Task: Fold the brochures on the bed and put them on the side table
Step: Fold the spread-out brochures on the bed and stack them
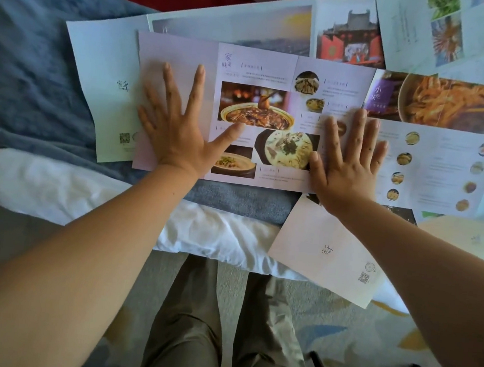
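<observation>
Presently we have both hands flat on the open brochure [262,66], which lies near the front edge of the bed [55,187], on top of other loose sheets. The left hand [175,125] rests splayed on the blank left panel, fingers straight, gripping nothing. The right hand [347,161] presses likewise on the right panel and its outer edge, also holding nothing.

We judge the step to be flattening ahead of the first fold. To do it well, we should pin the middle panel with one palm, lift an outer panel by its free edge and bring it over along the crease, matching corners before pressing. The blanket [37,72] beneath looks soft, so the crease needs a firm sweep.

A second brochure [326,252] overhangs the front edge and could slip off. The side table is not in view.
</observation>
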`<state>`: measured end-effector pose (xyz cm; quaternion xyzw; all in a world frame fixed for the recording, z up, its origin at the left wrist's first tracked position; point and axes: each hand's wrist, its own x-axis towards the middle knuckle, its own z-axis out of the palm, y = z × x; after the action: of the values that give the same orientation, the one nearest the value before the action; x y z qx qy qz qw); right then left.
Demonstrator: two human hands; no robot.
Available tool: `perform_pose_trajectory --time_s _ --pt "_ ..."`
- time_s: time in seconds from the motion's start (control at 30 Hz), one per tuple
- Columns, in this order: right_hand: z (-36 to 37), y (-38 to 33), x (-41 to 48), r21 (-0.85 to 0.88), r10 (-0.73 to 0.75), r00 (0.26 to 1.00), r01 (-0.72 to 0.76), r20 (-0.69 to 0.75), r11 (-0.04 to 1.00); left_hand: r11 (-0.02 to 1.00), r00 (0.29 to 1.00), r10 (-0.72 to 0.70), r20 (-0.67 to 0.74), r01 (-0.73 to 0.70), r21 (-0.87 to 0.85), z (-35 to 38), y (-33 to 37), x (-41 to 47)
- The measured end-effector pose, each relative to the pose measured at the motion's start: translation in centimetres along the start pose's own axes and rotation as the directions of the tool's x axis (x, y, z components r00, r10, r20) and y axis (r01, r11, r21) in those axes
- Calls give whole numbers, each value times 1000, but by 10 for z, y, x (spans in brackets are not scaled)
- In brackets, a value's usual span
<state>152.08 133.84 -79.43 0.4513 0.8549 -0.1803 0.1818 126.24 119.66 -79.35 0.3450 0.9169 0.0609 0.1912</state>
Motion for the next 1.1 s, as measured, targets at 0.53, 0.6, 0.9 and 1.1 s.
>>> perform_pose_trajectory --time_s 0.53,0.6,0.9,1.1 --pt "15 -67 48 -102 -198 957 180 -212 978 990 991 30 -131 -11 144 20 -26 16" --pt "22 -64 50 -100 -208 943 188 -260 977 995 988 40 -150 -25 101 21 -28 16" --pt "21 -62 50 -57 -210 935 202 -287 978 987 993 78 -92 -90 -135 12 -4 4" --pt "-4 -41 43 134 -273 948 296 -166 946 970 991 113 -73 -126 -207 -1 35 -13"
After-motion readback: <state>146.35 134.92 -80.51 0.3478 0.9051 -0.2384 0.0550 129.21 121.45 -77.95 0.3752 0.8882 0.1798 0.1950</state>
